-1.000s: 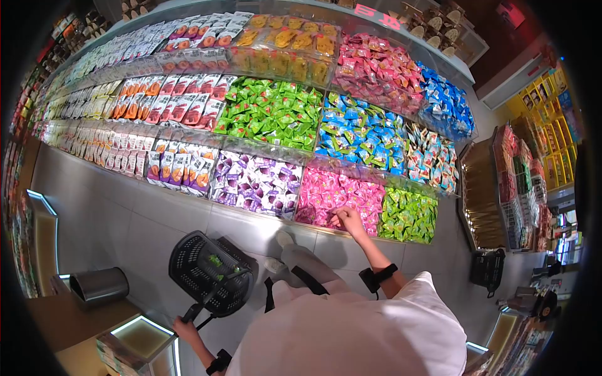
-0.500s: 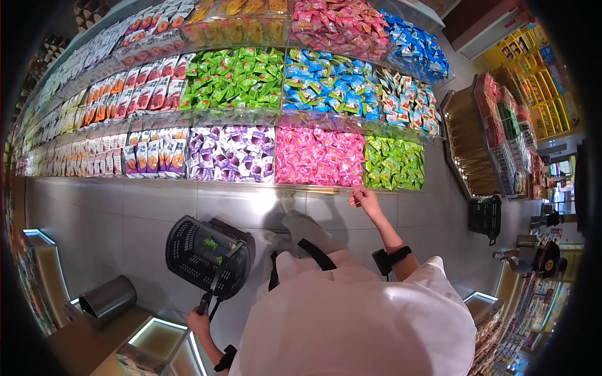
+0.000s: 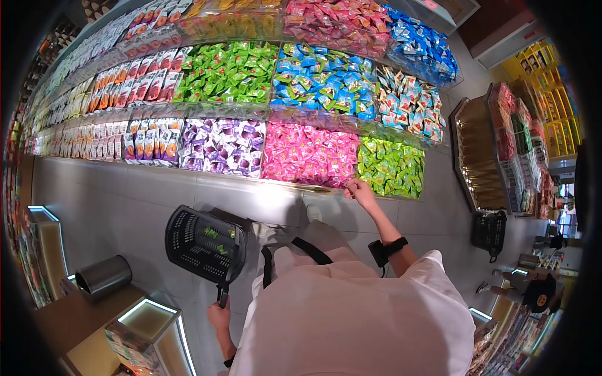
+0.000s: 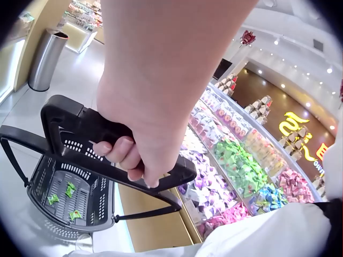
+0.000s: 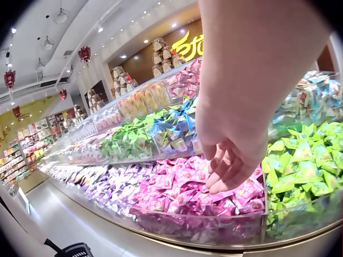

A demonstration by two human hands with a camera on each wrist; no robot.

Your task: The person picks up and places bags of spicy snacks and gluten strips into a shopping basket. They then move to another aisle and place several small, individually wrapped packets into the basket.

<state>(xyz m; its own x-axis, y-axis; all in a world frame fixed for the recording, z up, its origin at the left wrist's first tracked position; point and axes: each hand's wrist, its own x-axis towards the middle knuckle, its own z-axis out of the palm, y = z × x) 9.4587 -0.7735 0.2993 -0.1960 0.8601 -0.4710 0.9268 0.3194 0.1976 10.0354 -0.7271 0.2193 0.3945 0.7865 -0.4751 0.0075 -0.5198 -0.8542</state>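
My left hand (image 4: 142, 147) grips the handle (image 4: 80, 126) of a black shopping basket (image 4: 102, 206), which hangs below it. Several small green packets (image 4: 70, 189) lie on the basket's floor. In the head view, my right hand (image 3: 359, 190) is at the front edge of the display, where a bin of pink candy packets (image 3: 307, 153) meets one of green packets (image 3: 392, 166). Its fingers are loosely bent in the right wrist view, with nothing visible in them, and they overlap the pink packets (image 5: 177, 184).
The tiered display rises ahead, with purple-and-white packets (image 3: 222, 147) left of the pink ones and blue packets (image 3: 323, 81) above. A metal bin (image 3: 103, 276) stands behind at left. Another black basket (image 3: 489, 232) sits on the floor at right, near a second display (image 3: 473, 156).
My right hand has come back from over the pink packets to the display's front edge, further right. My left hand has moved in closer to my body, and the basket has turned with it.
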